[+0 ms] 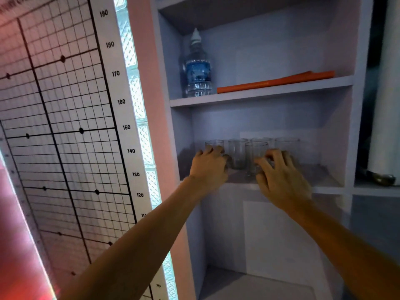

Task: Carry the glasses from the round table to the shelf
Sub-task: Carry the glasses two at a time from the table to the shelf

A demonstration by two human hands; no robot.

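Several clear glasses stand on the middle board of the pale shelf [316, 176]. My left hand [208, 167] reaches in and wraps its fingers around the leftmost glass [214, 144], which rests on the board. My right hand [281, 180] curls thumb and fingers around the front glass [256, 149], also down on the board. Between and behind them stand three other glasses: one [237, 152] in the middle, one [262, 140] at the back and one [287, 145] at the right. The lower halves of the held glasses are hidden by my fingers.
On the board above stand a water bottle [197, 70] and a flat orange folder [275, 81]. The compartment below [259, 245] is dim. A measuring grid chart [65, 126] covers the wall to the left, beside a glass-block strip [142, 131].
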